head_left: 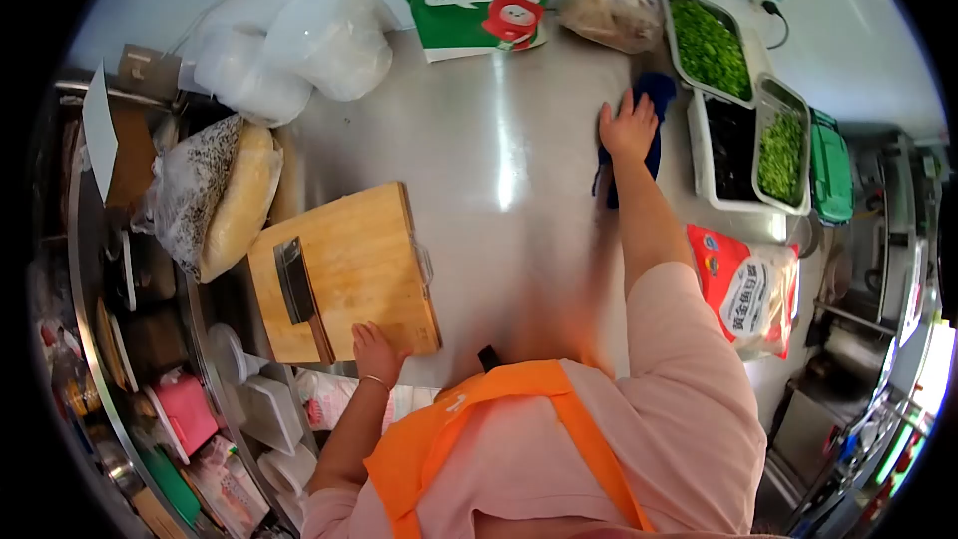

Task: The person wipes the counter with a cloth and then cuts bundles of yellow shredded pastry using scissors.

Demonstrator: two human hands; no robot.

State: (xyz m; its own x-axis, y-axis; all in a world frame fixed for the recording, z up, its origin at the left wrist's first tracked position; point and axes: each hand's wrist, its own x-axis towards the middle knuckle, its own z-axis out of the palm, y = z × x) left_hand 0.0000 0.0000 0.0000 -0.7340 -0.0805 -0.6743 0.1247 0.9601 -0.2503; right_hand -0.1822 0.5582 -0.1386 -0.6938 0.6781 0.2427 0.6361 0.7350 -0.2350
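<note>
My right hand (631,130) lies flat with its fingers spread on a dark blue cloth (656,90), on the far right of the steel table. Parts of the cloth show on either side of the hand and above the fingertips. My left hand (376,353) rests on the near edge of a wooden cutting board (364,250), fingers stretched out over the wood. A cleaver (293,280) with a dark blade and a wooden handle lies on the board's left side, a little left of that hand.
Trays of chopped greens (709,45) and a white tub with dark contents (729,135) stand right of the cloth. Nearer is a red and white bag (743,289). At the back are a green bag (464,0) and wrapped white containers (329,40). Bagged goods (215,195) sit left.
</note>
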